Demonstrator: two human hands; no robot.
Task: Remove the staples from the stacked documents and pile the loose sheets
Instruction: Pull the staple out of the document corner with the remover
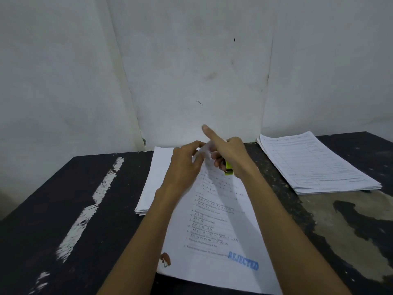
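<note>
Worktop (63, 209) dark, scuffed, with white paint streaks at its left side; pale wall (191, 60) behind.

Document (212, 231) lies mid-worktop, running from the near edge toward the far edge. It carries printed numbered lines too small for me to read. Blue stamp (243, 261) near its bottom edge reads "REJECTED". Small brown mark (165, 259) at its near left corner.

Left hand (187, 165) pinches the document's raised top corner, fingers curled. Right hand (229, 154) grips a yellow-green tool (229, 168) just beside that corner, index finger straight and pointing away.

Blank pile (153, 177) lies partly under the document, on its left. Printed stack (314, 162) sits at the far right corner, well apart; its form text is unreadable to me.
</note>
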